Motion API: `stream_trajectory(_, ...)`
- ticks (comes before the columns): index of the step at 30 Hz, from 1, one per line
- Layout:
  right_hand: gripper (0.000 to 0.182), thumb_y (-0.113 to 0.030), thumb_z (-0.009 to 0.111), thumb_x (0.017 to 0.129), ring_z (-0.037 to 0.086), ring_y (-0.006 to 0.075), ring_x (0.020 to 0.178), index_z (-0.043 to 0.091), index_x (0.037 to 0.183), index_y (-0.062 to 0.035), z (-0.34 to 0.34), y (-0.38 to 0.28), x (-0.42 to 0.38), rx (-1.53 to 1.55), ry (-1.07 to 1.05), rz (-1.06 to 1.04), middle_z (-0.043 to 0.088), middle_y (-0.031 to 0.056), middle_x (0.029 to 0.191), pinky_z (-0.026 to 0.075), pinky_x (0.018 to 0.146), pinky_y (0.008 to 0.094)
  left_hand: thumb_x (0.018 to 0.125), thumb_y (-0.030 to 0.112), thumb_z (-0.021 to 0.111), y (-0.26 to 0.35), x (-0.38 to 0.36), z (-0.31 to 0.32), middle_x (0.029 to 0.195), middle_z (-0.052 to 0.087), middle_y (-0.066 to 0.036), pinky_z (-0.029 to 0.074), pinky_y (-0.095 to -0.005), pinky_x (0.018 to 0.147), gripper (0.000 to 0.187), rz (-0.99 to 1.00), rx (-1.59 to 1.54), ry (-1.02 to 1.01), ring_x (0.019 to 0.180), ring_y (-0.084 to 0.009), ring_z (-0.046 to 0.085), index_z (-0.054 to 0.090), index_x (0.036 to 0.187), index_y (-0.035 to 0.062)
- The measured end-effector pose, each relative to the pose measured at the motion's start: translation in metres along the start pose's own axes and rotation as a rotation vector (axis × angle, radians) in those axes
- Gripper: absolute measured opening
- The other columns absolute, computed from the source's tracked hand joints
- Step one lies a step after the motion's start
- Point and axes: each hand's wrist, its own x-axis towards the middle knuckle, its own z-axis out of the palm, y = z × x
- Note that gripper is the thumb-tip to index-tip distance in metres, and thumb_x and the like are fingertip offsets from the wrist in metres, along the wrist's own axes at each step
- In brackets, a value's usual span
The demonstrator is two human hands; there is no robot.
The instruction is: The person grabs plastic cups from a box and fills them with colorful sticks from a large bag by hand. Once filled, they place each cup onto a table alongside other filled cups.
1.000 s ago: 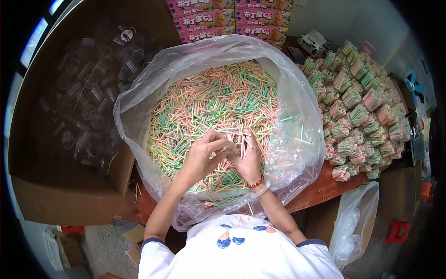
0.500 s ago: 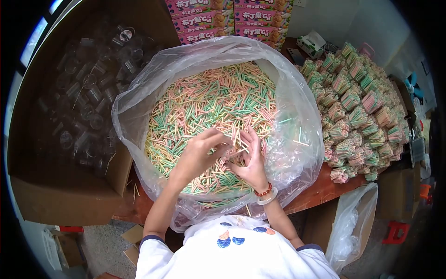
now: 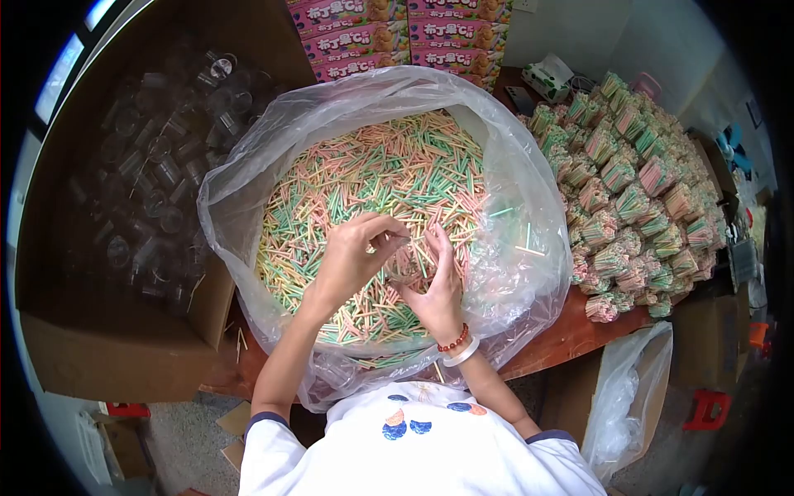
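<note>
Over a big heap of short pastel sticks [image 3: 347,186], pink, green and yellow, my two hands face each other. My left hand [image 3: 354,258] is closed in a pinch, thumb against fingertips; what lies between them is too small to make out. My right hand [image 3: 434,296], wearing a red bead bracelet and a pale bangle, curves in a C around what looks like a clear plastic cup [image 3: 404,269], faint against the sticks. The heap fills a large see-through plastic bag [image 3: 529,174] with its rim spread wide.
At left, a deep cardboard box [image 3: 107,351] holds many clear plastic cups [image 3: 165,174]. Stick bundles [image 3: 633,202] are piled at right on the reddish table [image 3: 546,339]. Pink printed cartons [image 3: 455,33] stand behind the bag. A lined carton [image 3: 620,405] sits low at right.
My right hand has shifted slightly left and its fingers sit a little differently. The light sticks seen between my hands earlier no longer stand out. My left hand stays nearly in place, pinched tighter.
</note>
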Motion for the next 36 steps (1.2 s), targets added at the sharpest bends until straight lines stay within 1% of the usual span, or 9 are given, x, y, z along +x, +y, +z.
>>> stream_trajectory(2, 0.103, -0.01, 0.092, 0.071, 0.059, 0.0331, 0.132, 0.034, 0.155, -0.0023, -0.001, 0.0, 0.002, -0.14, 0.043, -0.092, 0.062, 0.0218, 0.138, 0.045, 0.112, 0.0453, 0.087, 0.005, 0.077, 0.008, -0.005, -0.016, 0.087, 0.073, -0.008, 0.058, -0.0347, 0.067, 0.012, 0.082, 0.093, 0.16, 0.071, -0.0219, 0.07, 0.077, 0.098, 0.0064)
stream_trajectory(7, 0.097, -0.013, 0.092, 0.07, 0.064, 0.0309, 0.123, 0.041, 0.152, -0.0031, 0.002, 0.0, 0.003, -0.105, -0.033, 0.003, 0.067, 0.0167, 0.129, 0.049, 0.107, 0.0441, 0.094, 0.02, 0.074, 0.003, -0.02, -0.033, 0.13, 0.061, -0.015, 0.057, -0.0454, 0.085, 0.041, 0.076, 0.523, 0.136, 0.099, -0.0309, 0.069, 0.064, 0.134, 0.0143)
stream_trajectory(11, 0.099, -0.007, 0.093, 0.065, 0.068, 0.0305, 0.114, 0.043, 0.151, -0.0062, 0.001, -0.018, 0.004, -0.005, 0.005, -0.003, 0.07, 0.0148, 0.122, 0.054, 0.098, 0.0412, 0.09, 0.021, 0.078, 0.011, -0.025, -0.012, 0.121, 0.066, -0.016, 0.057, -0.0421, 0.079, 0.046, -0.126, 0.146, -0.127, 0.084, -0.0269, 0.069, 0.066, 0.134, 0.0123)
stream_trajectory(14, 0.101, -0.005, 0.093, 0.064, 0.068, 0.03, 0.113, 0.043, 0.152, -0.0061, -0.001, -0.02, 0.001, -0.029, 0.0, -0.019, 0.07, 0.0143, 0.12, 0.054, 0.097, 0.0415, 0.088, 0.01, 0.078, 0.013, -0.025, 0.001, 0.1, 0.074, -0.013, 0.057, -0.0356, 0.069, 0.026, -0.122, 0.042, 0.003, 0.068, -0.0223, 0.068, 0.076, 0.112, 0.0016)
stream_trajectory(24, 0.105, -0.007, 0.093, 0.064, 0.068, 0.0312, 0.111, 0.039, 0.155, -0.0091, -0.019, -0.02, -0.002, -0.109, 0.01, -0.004, 0.07, 0.0137, 0.117, 0.055, 0.096, 0.0426, 0.088, 0.004, 0.077, 0.021, -0.02, -0.025, 0.093, 0.077, -0.009, 0.061, -0.0343, 0.071, 0.021, 0.053, 0.119, 0.275, 0.079, -0.0204, 0.075, 0.078, 0.108, 0.0082)
stream_trajectory(27, 0.106, -0.007, 0.092, 0.065, 0.068, 0.0318, 0.112, 0.037, 0.156, -0.0095, -0.022, -0.022, -0.004, -0.088, -0.009, 0.028, 0.07, 0.014, 0.117, 0.055, 0.096, 0.0426, 0.086, 0.011, 0.079, 0.016, -0.017, -0.025, 0.119, 0.071, -0.007, 0.059, -0.0366, 0.086, 0.036, 0.299, 0.617, 0.128, 0.103, -0.0208, 0.07, 0.075, 0.122, 0.0166)
stream_trajectory(28, 0.108, -0.007, 0.093, 0.065, 0.068, 0.0318, 0.113, 0.036, 0.157, -0.0094, -0.023, -0.023, -0.003, -0.094, -0.014, 0.001, 0.07, 0.0142, 0.117, 0.055, 0.096, 0.0424, 0.085, 0.013, 0.079, 0.019, -0.018, -0.02, 0.13, 0.066, -0.006, 0.056, -0.0375, 0.094, 0.038, 0.233, 0.36, -0.073, 0.111, -0.0215, 0.064, 0.074, 0.123, 0.018)
stream_trajectory(31, 0.11, -0.008, 0.093, 0.065, 0.069, 0.0319, 0.112, 0.034, 0.158, -0.0088, -0.023, -0.025, -0.003, -0.056, -0.056, -0.003, 0.07, 0.0151, 0.116, 0.056, 0.096, 0.0419, 0.082, 0.015, 0.079, 0.017, -0.019, -0.006, 0.124, 0.069, -0.001, 0.057, -0.0381, 0.092, 0.037, 0.409, 0.217, -0.344, 0.103, -0.0219, 0.067, 0.076, 0.119, 0.0155)
stream_trajectory(36, 0.111, -0.008, 0.094, 0.065, 0.071, 0.0307, 0.11, 0.033, 0.158, -0.0075, -0.033, -0.024, -0.005, -0.004, -0.122, 0.028, 0.071, 0.0165, 0.117, 0.058, 0.096, 0.0408, 0.076, 0.012, 0.077, 0.004, -0.024, 0.001, 0.12, 0.071, -0.001, 0.058, -0.0345, 0.09, 0.039, 0.64, 0.28, -0.308, 0.102, -0.0188, 0.067, 0.077, 0.115, 0.0106)
